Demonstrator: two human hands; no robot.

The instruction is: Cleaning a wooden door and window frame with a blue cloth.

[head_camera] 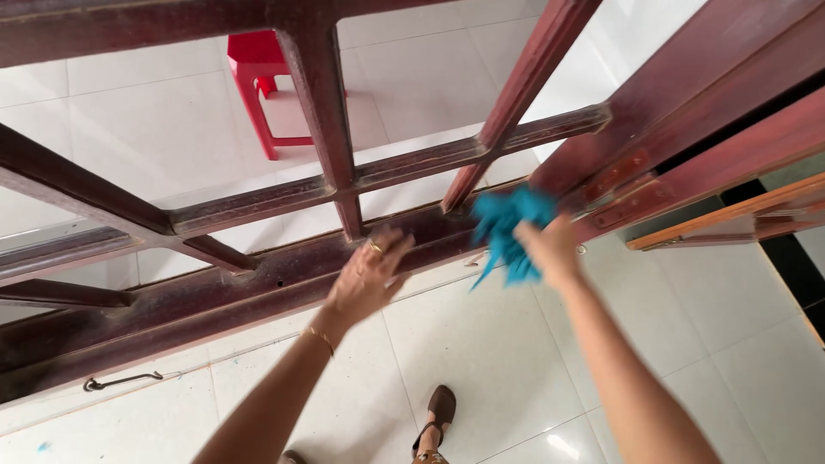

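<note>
The right hand (550, 249) held a bunched blue cloth (511, 228), its grip closed around the fabric, and pressed it against the lower rail of a dark red wooden door frame (258, 283), near where a slanted bar met the rail. The cloth was blurred, so its folds could not be made out. The left hand (369, 275) lay flat on the same rail just beside it, fingers spread wide and holding nothing; a ring and a thin bracelet showed on it. Beyond the frame's glass stood a red plastic stool (258, 77). Below, a brown sandal (436, 412) rested on the white tiled floor (498, 369).
</note>
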